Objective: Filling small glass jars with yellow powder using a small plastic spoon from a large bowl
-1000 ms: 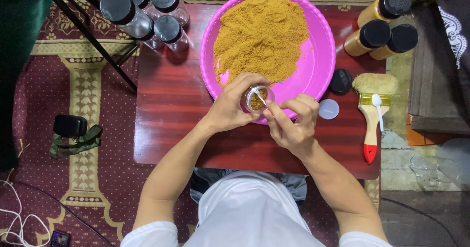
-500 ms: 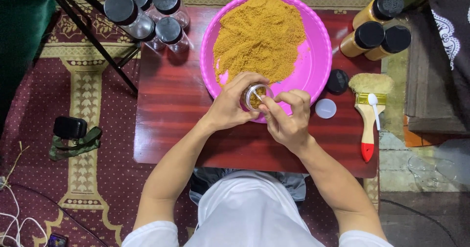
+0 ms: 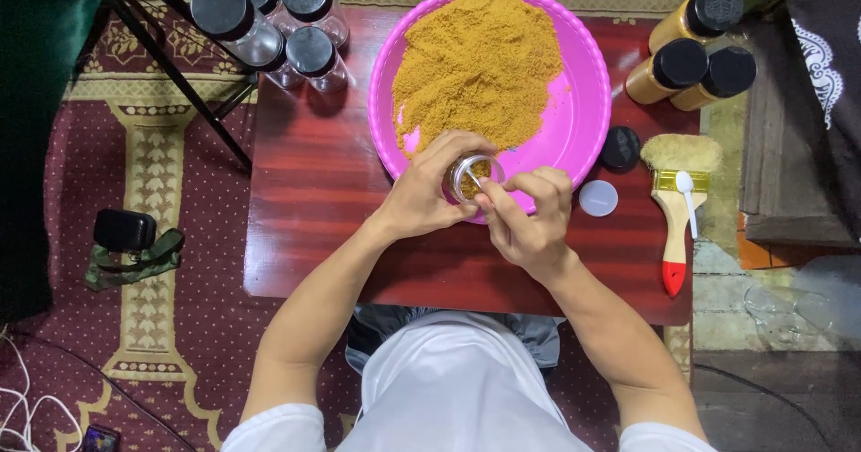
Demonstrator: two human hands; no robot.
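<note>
Two hands meet right at the near rim of a big pink tray (image 3: 587, 102) on a dark red wooden bench (image 3: 305, 201), and that tray is heaped with yellow-brown powder (image 3: 475, 66). So the left hand (image 3: 421, 196) is wrapped around a small clear jar (image 3: 473, 177), fingers curled over its far side, with the open mouth facing up and some powder already inside. The right hand (image 3: 531, 219) sits just beside the jar on its right, fingertips pinched together on a thin white spoon (image 3: 473, 180) whose tip pokes into the jar's mouth. Up in the far left corner there's a bunch of empty clear jars with black lids (image 3: 269, 21), standing close together. Far right corner has three filled jars (image 3: 695, 44), amber coloured with black caps, tipped toward each other. A brush (image 3: 674, 214) with a pale wooden handle, red tip and gold band lies on the right side of the bench, with a little white spoon resting on it. Between the brush and the tray are a loose black cap (image 3: 620, 149) and a round white inner lid (image 3: 598, 198).
</note>
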